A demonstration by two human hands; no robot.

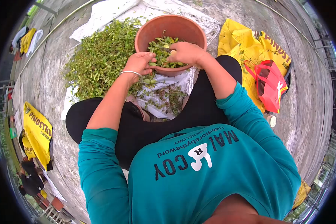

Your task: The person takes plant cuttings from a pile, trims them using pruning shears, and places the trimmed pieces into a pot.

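"Head view, the only one: how did the hands stand?"

"The left hand (141, 62) was at the near left rim of the brown pot (175, 27), its thumb and fingers narrow, close to the leaves. Whether a stem was pinched there, I could not tell."

"And the right hand (186, 53)?"

"It reached in over the right part of the rim, with the fingers bent among the leafy cuttings (161, 62). What exactly it gripped was hidden."

"So these cuttings were inside the pot?"

"Yes, toward the near side. The far inner wall showed above them, so there was room at that edge. A bigger leafy heap (104, 58) lay on the white sheet (99, 18) and came up to the pot's left edge."

"Where was the room tight?"

"On the near side. The black trousers (84, 115) spread to left and right, and the right knee was just beside the right forearm. Beyond this knee lay a yellow bag (231, 35), with a red bag (271, 89) on it."

"And more widely?"

"On the left, grey boards (50, 80) stretched between the heap and another yellow bag (37, 128), which lay well apart from the hands."
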